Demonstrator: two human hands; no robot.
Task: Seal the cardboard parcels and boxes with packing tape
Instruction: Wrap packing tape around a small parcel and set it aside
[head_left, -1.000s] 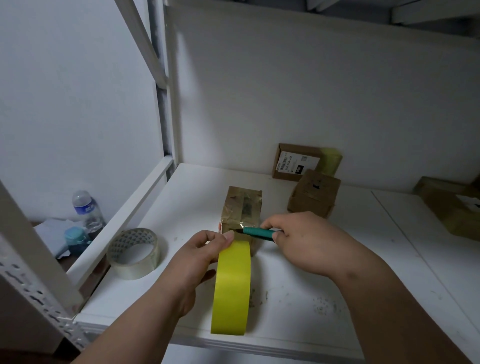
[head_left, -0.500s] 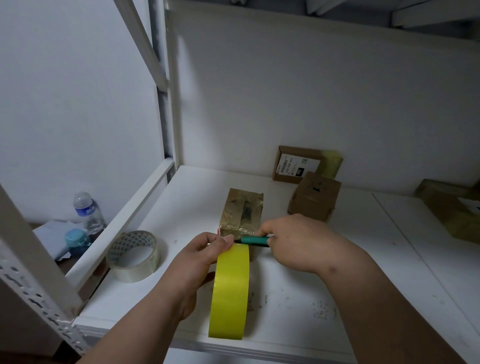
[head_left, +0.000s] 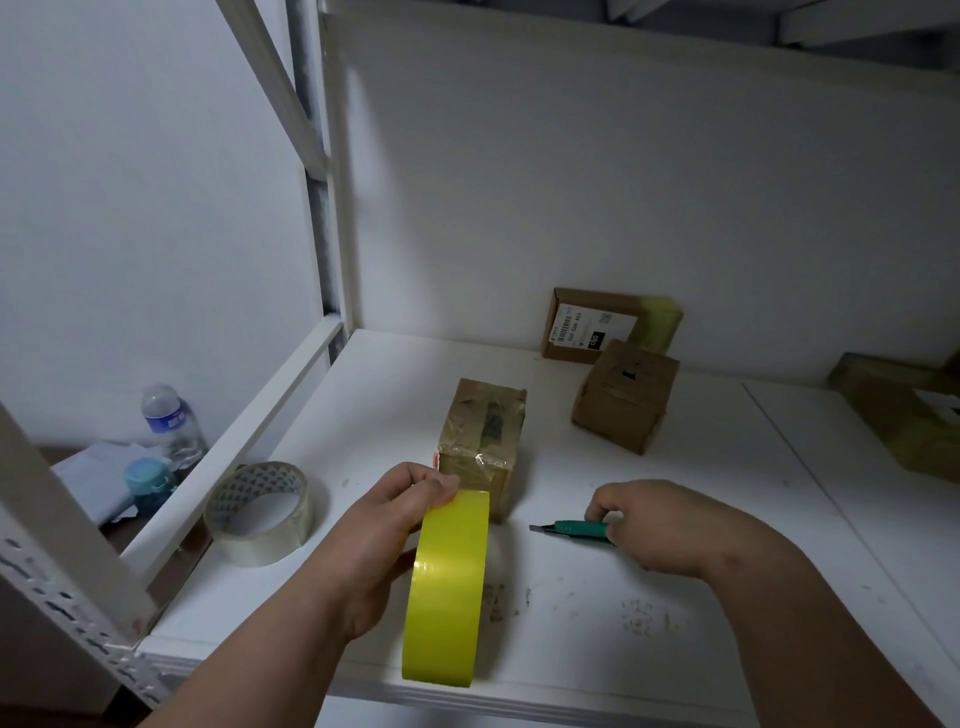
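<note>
A small cardboard box (head_left: 483, 431) wrapped in clear tape stands in the middle of the white shelf (head_left: 727, 519). My left hand (head_left: 379, 535) grips a roll of yellow packing tape (head_left: 447, 587) held upright just in front of the box, its top edge close to the box's near face. To the right, my right hand (head_left: 660, 525) holds a green utility knife (head_left: 571, 529) low over the shelf, with the blade pointing left towards the box.
A roll of clear tape (head_left: 260, 512) lies at the left. Two more cardboard boxes (head_left: 623, 395) (head_left: 592, 325) sit at the back and another box (head_left: 904, 410) at far right. A water bottle (head_left: 169, 421) and papers lie beyond the shelf's left rail.
My right hand has drawn the knife away from the box's near edge, moving right and down to the shelf. The yellow roll stays in my left hand.
</note>
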